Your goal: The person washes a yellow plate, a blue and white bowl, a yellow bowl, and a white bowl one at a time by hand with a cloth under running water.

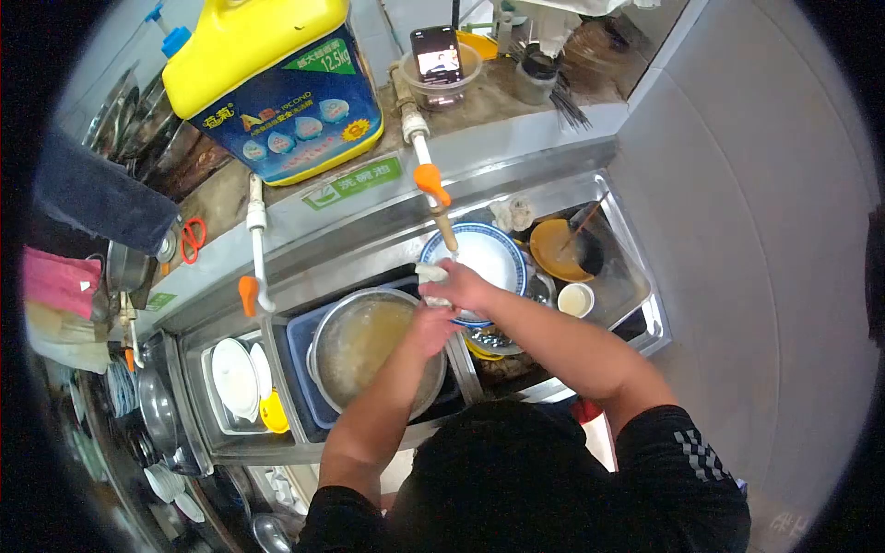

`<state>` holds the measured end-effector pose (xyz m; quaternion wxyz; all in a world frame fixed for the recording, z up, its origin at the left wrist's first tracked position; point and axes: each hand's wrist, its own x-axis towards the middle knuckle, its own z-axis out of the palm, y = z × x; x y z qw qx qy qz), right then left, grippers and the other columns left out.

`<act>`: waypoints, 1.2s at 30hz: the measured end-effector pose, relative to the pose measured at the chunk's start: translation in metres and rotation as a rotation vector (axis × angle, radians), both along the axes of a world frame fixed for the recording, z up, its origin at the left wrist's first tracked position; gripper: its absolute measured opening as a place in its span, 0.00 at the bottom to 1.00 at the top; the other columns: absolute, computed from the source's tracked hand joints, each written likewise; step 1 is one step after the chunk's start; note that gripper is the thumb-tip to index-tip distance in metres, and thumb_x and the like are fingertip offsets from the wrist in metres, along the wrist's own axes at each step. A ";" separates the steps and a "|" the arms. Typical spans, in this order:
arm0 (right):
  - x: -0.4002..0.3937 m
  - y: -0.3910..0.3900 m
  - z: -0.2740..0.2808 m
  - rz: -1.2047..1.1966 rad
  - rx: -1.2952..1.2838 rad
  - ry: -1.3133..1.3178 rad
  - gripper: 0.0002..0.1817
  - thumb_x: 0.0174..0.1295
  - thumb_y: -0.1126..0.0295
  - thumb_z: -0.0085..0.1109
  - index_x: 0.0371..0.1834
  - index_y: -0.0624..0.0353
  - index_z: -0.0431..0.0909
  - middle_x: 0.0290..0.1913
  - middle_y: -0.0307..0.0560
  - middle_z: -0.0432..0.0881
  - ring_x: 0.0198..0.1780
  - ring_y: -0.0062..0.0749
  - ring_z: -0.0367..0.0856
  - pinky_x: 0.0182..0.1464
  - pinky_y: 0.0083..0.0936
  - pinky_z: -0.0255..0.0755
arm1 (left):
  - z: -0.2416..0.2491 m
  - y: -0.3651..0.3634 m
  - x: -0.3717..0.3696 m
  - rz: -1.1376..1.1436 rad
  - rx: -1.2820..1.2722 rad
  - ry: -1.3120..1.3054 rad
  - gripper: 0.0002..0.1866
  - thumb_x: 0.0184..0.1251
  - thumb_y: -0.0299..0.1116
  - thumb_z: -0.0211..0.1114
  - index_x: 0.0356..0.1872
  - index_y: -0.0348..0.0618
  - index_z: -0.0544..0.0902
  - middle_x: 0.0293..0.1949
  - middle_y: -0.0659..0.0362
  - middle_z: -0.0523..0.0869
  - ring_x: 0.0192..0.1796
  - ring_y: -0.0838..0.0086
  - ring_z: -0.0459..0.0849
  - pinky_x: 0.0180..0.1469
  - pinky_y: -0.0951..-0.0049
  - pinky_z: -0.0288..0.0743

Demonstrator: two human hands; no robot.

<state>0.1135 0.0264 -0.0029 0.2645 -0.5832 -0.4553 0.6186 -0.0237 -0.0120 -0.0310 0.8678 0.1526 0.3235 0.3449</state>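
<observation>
A whitish cloth (430, 274) is bunched between my two hands, over the gap between the middle and right sink basins. My right hand (466, 286) is closed on its upper part. Just below, my left hand (433, 329) has its fingers closed round the lower end, partly hidden. Behind my right hand sits a white plate with a blue rim (498, 253), under a faucet with an orange handle (431, 184). To the left, a large metal pot (316, 355) of cloudy yellowish water stands in a blue tub (300, 336).
The right basin holds a yellow-brown bowl (550, 249), a small white cup (576, 300) and metal ware. White plates (235, 378) lie in the left basin. A yellow detergent jug (277, 92) and a phone (437, 55) in a plastic bowl stand on the ledge.
</observation>
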 end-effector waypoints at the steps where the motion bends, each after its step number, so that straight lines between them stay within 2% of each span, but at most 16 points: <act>1: 0.007 -0.002 0.039 0.124 -0.146 0.067 0.31 0.52 0.52 0.68 0.54 0.62 0.72 0.44 0.61 0.80 0.43 0.44 0.81 0.47 0.36 0.73 | 0.006 0.004 -0.006 0.031 -0.030 -0.102 0.20 0.46 0.24 0.58 0.46 0.41 0.76 0.39 0.56 0.81 0.44 0.62 0.81 0.45 0.58 0.77; 2: 0.011 -0.005 0.036 0.123 -0.147 0.068 0.31 0.52 0.52 0.68 0.54 0.62 0.72 0.44 0.61 0.80 0.43 0.44 0.81 0.47 0.36 0.73 | 0.007 0.008 -0.011 -0.004 -0.032 -0.183 0.26 0.42 0.31 0.56 0.50 0.41 0.75 0.46 0.52 0.82 0.48 0.59 0.81 0.54 0.49 0.75; 7: 0.043 -0.035 0.041 0.715 0.711 -0.539 0.24 0.54 0.59 0.65 0.49 0.63 0.73 0.52 0.64 0.74 0.55 0.56 0.74 0.56 0.43 0.69 | 0.015 0.028 -0.015 0.163 -0.126 -0.090 0.27 0.42 0.31 0.53 0.49 0.31 0.74 0.46 0.49 0.81 0.51 0.56 0.79 0.61 0.56 0.69; 10: 0.074 -0.025 0.022 0.686 1.156 -0.936 0.19 0.57 0.66 0.60 0.48 0.63 0.72 0.54 0.66 0.71 0.58 0.59 0.71 0.59 0.46 0.67 | 0.027 0.031 -0.019 0.231 -0.004 0.073 0.29 0.42 0.29 0.53 0.53 0.36 0.73 0.49 0.51 0.80 0.52 0.59 0.79 0.60 0.59 0.71; 11: 0.068 -0.025 0.013 0.686 1.157 -0.936 0.19 0.57 0.66 0.60 0.48 0.63 0.72 0.54 0.66 0.71 0.58 0.59 0.71 0.59 0.46 0.67 | 0.022 0.031 -0.016 0.232 -0.003 0.072 0.29 0.42 0.29 0.53 0.53 0.36 0.73 0.49 0.51 0.80 0.52 0.59 0.79 0.60 0.59 0.71; 15: 0.004 -0.048 0.038 0.356 0.360 -0.388 0.22 0.52 0.79 0.54 0.53 0.61 0.69 0.51 0.65 0.74 0.55 0.57 0.74 0.56 0.42 0.70 | -0.015 0.026 0.006 0.404 -0.043 0.137 0.24 0.55 0.39 0.60 0.52 0.39 0.74 0.48 0.51 0.82 0.49 0.59 0.81 0.58 0.60 0.73; 18: -0.009 -0.053 0.041 0.113 0.387 -0.226 0.21 0.54 0.78 0.52 0.54 0.58 0.69 0.52 0.62 0.75 0.54 0.57 0.75 0.54 0.43 0.70 | -0.027 0.038 0.004 0.411 -0.090 0.131 0.23 0.61 0.45 0.59 0.52 0.39 0.75 0.47 0.51 0.82 0.49 0.58 0.82 0.57 0.59 0.73; 20: 0.022 -0.060 0.000 0.304 1.064 -0.496 0.16 0.56 0.78 0.49 0.49 0.57 0.72 0.47 0.57 0.78 0.51 0.55 0.77 0.50 0.43 0.71 | 0.006 0.048 -0.015 0.252 -0.001 0.083 0.26 0.62 0.45 0.56 0.57 0.38 0.73 0.49 0.50 0.82 0.50 0.57 0.82 0.55 0.57 0.74; 23: 0.068 -0.042 0.035 0.747 1.179 -0.769 0.12 0.58 0.77 0.45 0.44 0.56 0.74 0.41 0.52 0.79 0.47 0.53 0.78 0.48 0.43 0.72 | 0.031 0.070 -0.049 -0.039 -0.053 0.225 0.24 0.57 0.35 0.59 0.55 0.37 0.71 0.48 0.49 0.81 0.50 0.57 0.81 0.57 0.55 0.73; 25: 0.052 -0.048 0.031 0.605 1.115 -0.672 0.10 0.57 0.76 0.48 0.41 0.56 0.75 0.40 0.51 0.79 0.45 0.52 0.78 0.47 0.43 0.72 | 0.065 0.056 -0.026 -0.011 -0.036 0.205 0.24 0.56 0.34 0.56 0.54 0.36 0.72 0.49 0.49 0.81 0.50 0.56 0.81 0.58 0.55 0.73; 27: 0.027 -0.050 0.036 0.460 1.058 -0.587 0.08 0.56 0.75 0.52 0.39 0.55 0.76 0.38 0.50 0.79 0.44 0.51 0.79 0.46 0.43 0.72 | 0.071 0.034 0.001 0.395 -0.137 0.030 0.23 0.55 0.35 0.56 0.53 0.36 0.73 0.50 0.50 0.81 0.50 0.57 0.81 0.56 0.56 0.74; 29: 0.001 -0.061 0.050 0.136 0.759 -0.464 0.11 0.51 0.71 0.59 0.39 0.54 0.76 0.40 0.50 0.79 0.43 0.49 0.79 0.46 0.42 0.72 | 0.012 0.033 0.004 0.391 -0.181 -0.065 0.24 0.53 0.33 0.55 0.54 0.38 0.73 0.50 0.50 0.80 0.52 0.57 0.80 0.55 0.56 0.73; 31: 0.023 -0.067 0.028 0.092 0.808 -0.362 0.15 0.45 0.70 0.64 0.39 0.54 0.76 0.39 0.49 0.79 0.43 0.48 0.79 0.45 0.41 0.73 | -0.003 0.033 -0.002 0.353 0.008 0.283 0.26 0.51 0.33 0.54 0.55 0.40 0.72 0.51 0.50 0.79 0.51 0.57 0.80 0.53 0.57 0.74; 33: 0.075 -0.050 0.026 0.572 1.253 -0.709 0.16 0.45 0.71 0.62 0.40 0.54 0.76 0.40 0.49 0.79 0.43 0.48 0.79 0.44 0.40 0.74 | 0.042 0.040 -0.017 0.258 0.029 0.375 0.26 0.50 0.33 0.53 0.55 0.40 0.72 0.51 0.50 0.79 0.50 0.56 0.80 0.54 0.57 0.74; 35: 0.082 -0.047 0.027 0.615 1.238 -0.740 0.16 0.45 0.73 0.62 0.40 0.54 0.76 0.40 0.50 0.79 0.43 0.48 0.79 0.45 0.41 0.74 | 0.063 0.044 -0.025 -0.038 -0.046 0.360 0.29 0.51 0.37 0.54 0.57 0.35 0.71 0.52 0.47 0.79 0.51 0.58 0.80 0.54 0.57 0.75; 36: 0.083 -0.047 0.029 0.659 1.226 -0.773 0.16 0.44 0.74 0.61 0.40 0.55 0.76 0.40 0.50 0.79 0.43 0.48 0.79 0.45 0.41 0.74 | 0.046 0.047 -0.025 0.032 -0.126 0.251 0.29 0.51 0.38 0.53 0.58 0.36 0.71 0.53 0.47 0.78 0.52 0.58 0.80 0.55 0.58 0.75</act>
